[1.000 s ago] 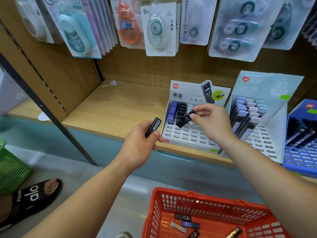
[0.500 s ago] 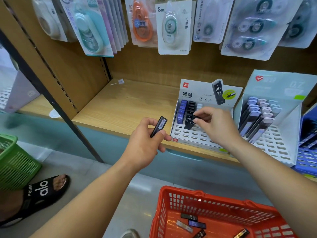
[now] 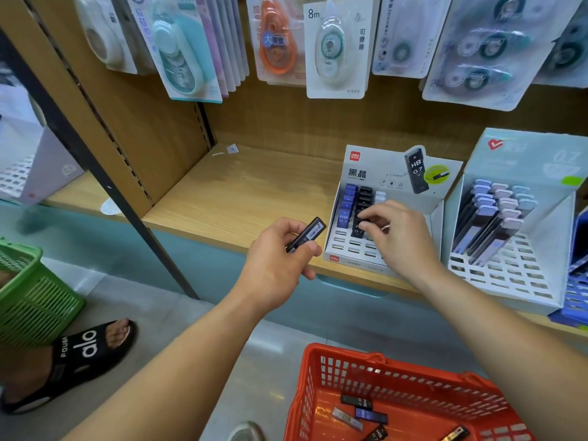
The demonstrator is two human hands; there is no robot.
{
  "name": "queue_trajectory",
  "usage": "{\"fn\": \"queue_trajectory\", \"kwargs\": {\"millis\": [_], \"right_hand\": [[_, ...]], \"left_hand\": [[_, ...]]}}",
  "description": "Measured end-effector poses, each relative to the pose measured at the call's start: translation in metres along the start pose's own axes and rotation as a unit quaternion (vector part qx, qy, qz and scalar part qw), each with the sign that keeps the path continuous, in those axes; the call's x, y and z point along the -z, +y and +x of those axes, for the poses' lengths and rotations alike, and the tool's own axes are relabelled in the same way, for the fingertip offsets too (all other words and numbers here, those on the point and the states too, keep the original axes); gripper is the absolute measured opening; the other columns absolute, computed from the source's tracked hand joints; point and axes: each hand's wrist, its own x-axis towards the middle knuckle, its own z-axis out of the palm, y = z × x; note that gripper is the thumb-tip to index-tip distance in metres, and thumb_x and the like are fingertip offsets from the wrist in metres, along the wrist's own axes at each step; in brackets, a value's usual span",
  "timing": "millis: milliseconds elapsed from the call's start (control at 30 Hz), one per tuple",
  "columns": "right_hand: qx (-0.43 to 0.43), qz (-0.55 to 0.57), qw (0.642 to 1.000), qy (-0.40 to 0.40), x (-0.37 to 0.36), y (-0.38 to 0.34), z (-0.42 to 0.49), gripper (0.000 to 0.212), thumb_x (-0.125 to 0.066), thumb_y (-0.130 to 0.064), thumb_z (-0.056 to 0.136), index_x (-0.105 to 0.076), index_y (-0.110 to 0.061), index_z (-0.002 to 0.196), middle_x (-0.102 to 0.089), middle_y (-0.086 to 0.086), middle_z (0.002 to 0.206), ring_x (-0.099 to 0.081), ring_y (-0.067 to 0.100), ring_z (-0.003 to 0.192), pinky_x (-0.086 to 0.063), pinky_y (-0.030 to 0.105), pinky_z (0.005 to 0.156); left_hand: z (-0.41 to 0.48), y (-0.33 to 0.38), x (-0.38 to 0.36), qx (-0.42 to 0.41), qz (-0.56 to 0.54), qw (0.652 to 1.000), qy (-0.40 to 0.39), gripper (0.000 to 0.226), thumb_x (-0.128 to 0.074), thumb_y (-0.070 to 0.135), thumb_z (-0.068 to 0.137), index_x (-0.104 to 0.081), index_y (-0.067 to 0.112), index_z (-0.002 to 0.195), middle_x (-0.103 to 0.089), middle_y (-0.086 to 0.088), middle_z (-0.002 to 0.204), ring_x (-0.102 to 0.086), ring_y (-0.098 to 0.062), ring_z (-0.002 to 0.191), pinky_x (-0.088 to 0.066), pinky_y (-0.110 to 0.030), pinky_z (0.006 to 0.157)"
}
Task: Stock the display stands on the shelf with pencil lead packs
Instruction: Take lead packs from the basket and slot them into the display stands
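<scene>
My left hand [image 3: 280,262] pinches a black pencil lead pack [image 3: 308,233] just left of the white display stand [image 3: 350,249] on the wooden shelf [image 3: 241,198]. My right hand [image 3: 401,237] reaches into that stand, with its fingertips curled on a black lead pack [image 3: 359,229] in the middle column. Blue packs [image 3: 346,205] fill the stand's left column. A second white stand [image 3: 509,275] to the right holds longer lead tubes [image 3: 490,218].
A red basket [image 3: 366,370] below holds several loose lead packs [image 3: 366,412]. A green basket [image 3: 28,297] and a person's foot in a black sandal [image 3: 76,354] are at the lower left. Correction tape packs [image 3: 334,49] hang above the shelf. A blue stand [image 3: 577,288] sits at the far right.
My right hand brought its black pack down from above the stand into the middle column. My left hand kept its pack and stayed beside the stand.
</scene>
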Motion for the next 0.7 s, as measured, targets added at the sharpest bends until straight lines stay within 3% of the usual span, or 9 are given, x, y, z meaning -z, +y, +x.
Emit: {"fn": "queue_trajectory", "kwargs": {"millis": [100, 233, 333, 433, 567, 700], "right_hand": [[-0.018, 0.017, 1.000, 0.011, -0.004, -0.001, -0.002, 0.014, -0.073, -0.014, 0.090, -0.076, -0.019, 0.103, -0.059, -0.010, 0.093, -0.055, -0.005, 0.076, -0.047, 0.018, 0.076], [-0.062, 0.056, 0.996, 0.020, 0.005, -0.014, -0.009, 0.018, -0.069, -0.024, 0.093, -0.075, -0.028, 0.109, -0.055, -0.012, 0.098, -0.056, -0.002, 0.076, -0.038, 0.004, 0.072], [-0.084, 0.179, 0.980, -0.034, 0.020, -0.038, -0.020, 0.020, -0.057, -0.025, 0.099, -0.074, -0.034, 0.105, -0.066, -0.014, 0.091, -0.061, 0.002, 0.078, -0.051, 0.021, 0.072], [-0.115, 0.252, 0.952, -0.131, 0.028, -0.056, -0.030, 0.020, -0.055, -0.027, 0.101, -0.075, -0.028, 0.097, -0.070, -0.006, 0.086, -0.065, 0.009, 0.070, -0.058, 0.035, 0.068], [-0.147, 0.290, 0.939, -0.114, 0.035, -0.060, -0.035, 0.014, -0.064, -0.017, 0.098, -0.071, -0.020, 0.086, -0.066, -0.003, 0.075, -0.067, 0.014, 0.065, -0.060, 0.036, 0.069], [-0.168, 0.329, 0.924, -0.094, 0.041, -0.058, -0.043, 0.013, -0.064, -0.009, 0.097, -0.068, -0.015, 0.086, -0.066, 0.006, 0.079, -0.070, 0.017, 0.065, -0.060, 0.032, 0.068]], "left_hand": [[0.000, 0.001, -0.001, -0.005, 0.003, 1.000, -0.002, 0.013, -0.063, 0.017, 0.098, -0.059, 0.029, 0.098, -0.074, 0.007, 0.097, -0.065, -0.015, 0.060, -0.048, -0.023, 0.054], [-0.001, 0.000, -0.002, -0.022, 0.017, 1.000, -0.008, 0.012, -0.064, 0.016, 0.096, -0.067, 0.027, 0.099, -0.075, 0.001, 0.090, -0.057, -0.010, 0.056, -0.047, -0.021, 0.052], [-0.001, 0.000, -0.004, -0.035, 0.024, 0.999, -0.016, 0.012, -0.068, 0.016, 0.094, -0.072, 0.024, 0.101, -0.075, -0.009, 0.085, -0.056, -0.008, 0.055, -0.045, -0.018, 0.051], [-0.003, 0.003, -0.006, -0.052, 0.026, 0.998, -0.033, 0.012, -0.072, 0.016, 0.092, -0.075, 0.024, 0.101, -0.074, -0.005, 0.079, -0.058, -0.008, 0.056, -0.045, -0.016, 0.053], [-0.008, 0.012, -0.012, -0.041, -0.010, 0.998, -0.045, 0.017, -0.077, 0.016, 0.089, -0.073, 0.019, 0.105, -0.076, -0.005, 0.083, -0.063, -0.009, 0.058, -0.052, -0.023, 0.054], [-0.011, 0.017, -0.014, -0.033, -0.077, 0.995, -0.046, 0.014, -0.072, 0.013, 0.092, -0.067, 0.013, 0.106, -0.077, -0.010, 0.083, -0.064, -0.011, 0.062, -0.053, -0.022, 0.055]]}}
